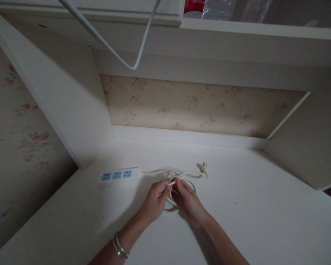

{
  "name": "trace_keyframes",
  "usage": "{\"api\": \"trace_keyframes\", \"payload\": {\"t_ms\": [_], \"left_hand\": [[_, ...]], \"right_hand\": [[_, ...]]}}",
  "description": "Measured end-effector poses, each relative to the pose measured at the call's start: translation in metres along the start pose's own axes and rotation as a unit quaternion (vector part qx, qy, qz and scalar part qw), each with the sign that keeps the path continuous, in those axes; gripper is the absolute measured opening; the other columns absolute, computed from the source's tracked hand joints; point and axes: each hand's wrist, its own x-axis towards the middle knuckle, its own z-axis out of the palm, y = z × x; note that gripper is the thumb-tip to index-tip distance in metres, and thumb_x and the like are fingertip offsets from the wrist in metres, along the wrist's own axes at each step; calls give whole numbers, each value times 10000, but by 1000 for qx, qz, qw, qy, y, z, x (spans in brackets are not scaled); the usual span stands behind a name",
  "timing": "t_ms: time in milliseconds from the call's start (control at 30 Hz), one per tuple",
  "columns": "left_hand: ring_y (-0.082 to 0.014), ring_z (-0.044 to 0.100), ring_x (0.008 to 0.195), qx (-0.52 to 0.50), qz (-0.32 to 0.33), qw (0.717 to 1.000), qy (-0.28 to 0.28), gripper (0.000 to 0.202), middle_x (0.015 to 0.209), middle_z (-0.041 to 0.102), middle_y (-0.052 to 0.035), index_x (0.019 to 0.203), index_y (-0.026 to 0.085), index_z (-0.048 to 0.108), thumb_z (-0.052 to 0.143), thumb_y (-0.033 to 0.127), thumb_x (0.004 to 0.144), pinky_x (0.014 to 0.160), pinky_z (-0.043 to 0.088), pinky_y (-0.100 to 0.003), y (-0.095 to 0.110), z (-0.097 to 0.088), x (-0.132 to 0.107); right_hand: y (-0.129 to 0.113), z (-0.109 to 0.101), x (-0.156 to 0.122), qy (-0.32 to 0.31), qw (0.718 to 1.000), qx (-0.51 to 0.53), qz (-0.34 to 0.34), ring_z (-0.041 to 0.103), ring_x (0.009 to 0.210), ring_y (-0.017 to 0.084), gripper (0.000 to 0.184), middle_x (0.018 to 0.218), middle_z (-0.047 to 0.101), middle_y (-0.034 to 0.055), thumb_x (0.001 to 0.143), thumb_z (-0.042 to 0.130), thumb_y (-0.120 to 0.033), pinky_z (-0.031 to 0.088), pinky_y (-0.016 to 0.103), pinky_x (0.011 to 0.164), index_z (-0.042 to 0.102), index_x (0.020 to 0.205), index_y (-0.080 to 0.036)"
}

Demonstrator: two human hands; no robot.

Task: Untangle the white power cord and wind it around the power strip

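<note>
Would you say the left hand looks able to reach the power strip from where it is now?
Probably yes: the left hand pinches the cord, and the power strip lies just to its left on the desk with nothing between them.

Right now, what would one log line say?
left hand: grips coiled cord | right hand: grips it too | power strip: flat on desk | plug: lying free
</note>
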Motion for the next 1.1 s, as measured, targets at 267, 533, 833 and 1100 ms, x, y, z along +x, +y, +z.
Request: {"api": "trace_keyframes", "payload": {"t_ms": [267, 533, 833, 1100], "left_hand": [[-174, 602, 786, -45, -36, 997, 50, 344, 858, 661, -43, 1039, 190, 596, 381, 444, 948, 738, 455, -284, -1, 6, 2], [-144, 502, 619, -53, -96, 979, 174, 313, 650, 501, 35, 873, 210, 480, 323, 469, 950, 632, 397, -261, -4, -5, 10], [-122, 480, 571, -89, -115, 967, 208, 350, 632, 486, 44, 817, 206, 484, 357, 513, 928, 562, 389, -234, -7, -8, 15], [-113, 493, 561, -135, -139, 953, 233, 369, 619, 498, 40, 827, 195, 507, 429, 552, 879, 540, 411, -211, -10, -10, 19]], "right_hand": [[-6, -5, -4, -19, 986, -160, -28, 422, 590, 111, 390, 679, 540, -21, 858, 535, -557, 342, 246, 593, 635, 983, -201], [-16, -10, -14, -91, 917, -387, -24, 219, 557, 96, 459, 550, 345, -41, 851, 540, -549, 165, 260, 524, 624, 633, -154], [-44, -33, -28, -161, 944, -281, -63, 287, 449, 99, 465, 400, 336, -42, 780, 610, -575, 283, 296, 557, 736, 605, -163], [-61, -28, -31, -22, 994, -22, -102, 182, 415, 81, 286, 426, 194, -107, 790, 657, -447, 348, 310, 591, 723, 997, -260]]}}
